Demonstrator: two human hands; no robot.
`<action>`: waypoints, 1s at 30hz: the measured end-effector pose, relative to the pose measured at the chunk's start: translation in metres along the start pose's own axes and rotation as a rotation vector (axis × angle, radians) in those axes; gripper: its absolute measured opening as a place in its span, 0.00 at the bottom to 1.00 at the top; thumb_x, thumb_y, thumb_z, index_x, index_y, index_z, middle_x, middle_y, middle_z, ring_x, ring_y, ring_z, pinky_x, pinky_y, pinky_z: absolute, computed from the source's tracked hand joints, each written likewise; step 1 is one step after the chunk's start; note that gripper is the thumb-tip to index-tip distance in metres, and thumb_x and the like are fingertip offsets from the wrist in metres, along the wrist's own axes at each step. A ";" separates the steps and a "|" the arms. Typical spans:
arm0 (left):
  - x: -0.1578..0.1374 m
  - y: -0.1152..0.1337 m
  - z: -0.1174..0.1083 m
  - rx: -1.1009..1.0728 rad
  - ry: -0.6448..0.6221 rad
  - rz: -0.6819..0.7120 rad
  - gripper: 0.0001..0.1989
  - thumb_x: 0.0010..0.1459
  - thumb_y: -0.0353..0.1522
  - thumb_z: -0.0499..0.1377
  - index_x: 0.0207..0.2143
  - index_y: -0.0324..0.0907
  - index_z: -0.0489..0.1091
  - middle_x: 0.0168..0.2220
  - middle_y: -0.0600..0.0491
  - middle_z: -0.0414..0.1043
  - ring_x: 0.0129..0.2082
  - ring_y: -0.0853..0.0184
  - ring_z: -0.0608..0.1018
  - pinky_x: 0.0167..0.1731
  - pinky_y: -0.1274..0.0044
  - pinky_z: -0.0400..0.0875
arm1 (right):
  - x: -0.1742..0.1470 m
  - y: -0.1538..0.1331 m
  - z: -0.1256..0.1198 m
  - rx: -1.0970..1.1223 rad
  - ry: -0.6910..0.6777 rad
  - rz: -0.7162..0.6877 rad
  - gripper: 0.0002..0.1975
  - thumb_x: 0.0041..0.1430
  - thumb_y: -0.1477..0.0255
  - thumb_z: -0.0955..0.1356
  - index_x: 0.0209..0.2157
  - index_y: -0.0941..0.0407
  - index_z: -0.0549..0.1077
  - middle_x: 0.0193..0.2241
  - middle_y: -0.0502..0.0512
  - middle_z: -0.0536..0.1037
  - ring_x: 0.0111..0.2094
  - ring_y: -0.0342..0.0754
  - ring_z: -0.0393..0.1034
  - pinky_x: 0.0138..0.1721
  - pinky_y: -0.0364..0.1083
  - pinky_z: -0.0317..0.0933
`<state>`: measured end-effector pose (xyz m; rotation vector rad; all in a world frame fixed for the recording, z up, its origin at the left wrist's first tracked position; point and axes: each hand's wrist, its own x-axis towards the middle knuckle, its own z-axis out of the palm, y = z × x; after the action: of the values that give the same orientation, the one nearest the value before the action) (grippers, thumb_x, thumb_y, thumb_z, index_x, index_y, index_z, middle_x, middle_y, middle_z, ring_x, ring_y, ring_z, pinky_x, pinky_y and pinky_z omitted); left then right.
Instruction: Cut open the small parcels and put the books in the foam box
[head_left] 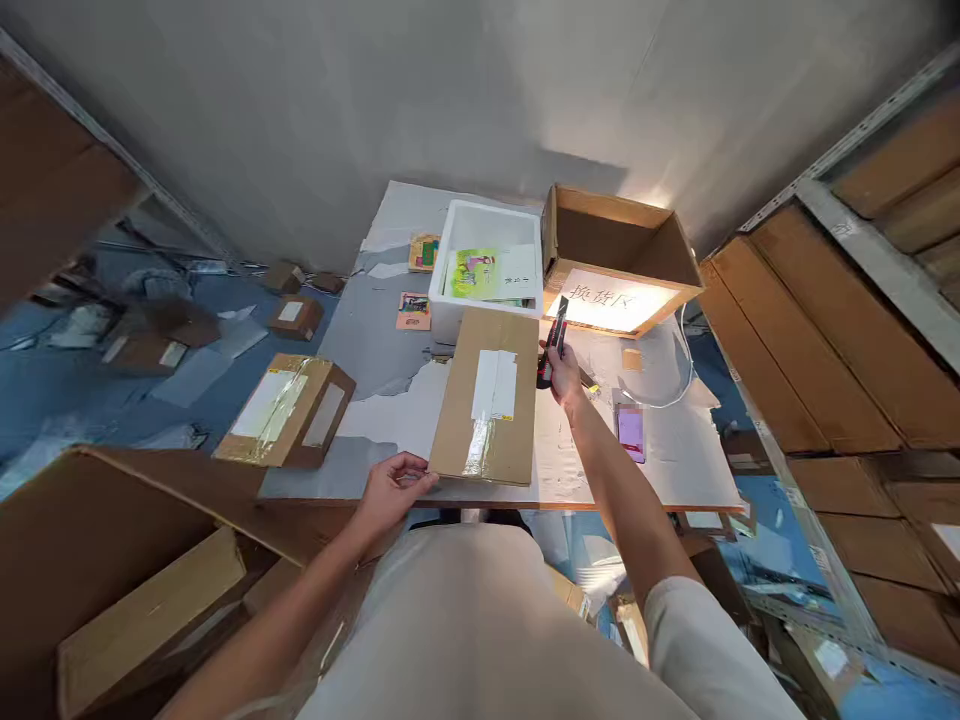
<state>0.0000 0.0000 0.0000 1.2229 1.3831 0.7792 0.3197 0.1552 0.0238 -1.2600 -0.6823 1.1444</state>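
**Taped box (459,400) on table (390,430), knife (561,325) in right hand (564,372)**

Left hand (390,492) at box's near left corner. Knife by its right edge, tip pointing far. White tub (450,325) with books (491,272) just beyond; open carton (622,235) right of tub. Phone (631,433) on table's right side.

single head-worn cam, looking forward and down over the wearer's torso (480,620), table (675,455) close and mid-frame, grey wall (337,110) across the top, wide enough to catch shelving (862,245) at right.

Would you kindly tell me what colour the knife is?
The knife is black and red, in the head view.
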 end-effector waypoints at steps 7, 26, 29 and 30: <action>0.055 0.043 -0.022 0.252 -0.122 0.214 0.20 0.50 0.48 0.59 0.37 0.41 0.71 0.37 0.47 0.75 0.37 0.61 0.78 0.37 0.70 0.75 | -0.134 -0.004 -0.046 -0.025 -0.029 0.127 0.21 0.50 0.56 0.72 0.42 0.53 0.72 0.38 0.54 0.77 0.28 0.44 0.70 0.30 0.46 0.67; 0.221 0.115 -0.011 0.573 0.041 0.291 0.26 0.47 0.37 0.60 0.50 0.38 0.69 0.49 0.45 0.74 0.43 0.60 0.78 0.43 0.72 0.72 | -0.225 0.050 -0.048 0.313 0.255 0.166 0.31 0.51 0.56 0.73 0.56 0.40 0.63 0.57 0.48 0.68 0.52 0.49 0.70 0.52 0.51 0.66; 0.169 0.085 -0.032 0.468 0.271 0.208 0.23 0.48 0.40 0.59 0.46 0.38 0.70 0.44 0.45 0.76 0.40 0.60 0.78 0.40 0.72 0.73 | -0.172 0.029 -0.064 0.133 0.203 0.066 0.27 0.50 0.56 0.72 0.52 0.45 0.67 0.52 0.49 0.72 0.47 0.46 0.73 0.45 0.45 0.70; 0.149 0.074 -0.035 0.441 0.336 0.187 0.22 0.48 0.41 0.59 0.44 0.39 0.70 0.42 0.45 0.76 0.39 0.60 0.78 0.39 0.72 0.73 | -0.150 0.021 -0.067 0.072 0.159 0.060 0.27 0.49 0.55 0.73 0.50 0.47 0.68 0.50 0.51 0.74 0.43 0.45 0.74 0.39 0.43 0.71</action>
<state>0.0006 0.1671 0.0333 1.6347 1.7980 0.8647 0.3237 -0.0102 0.0150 -1.3024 -0.4838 1.0943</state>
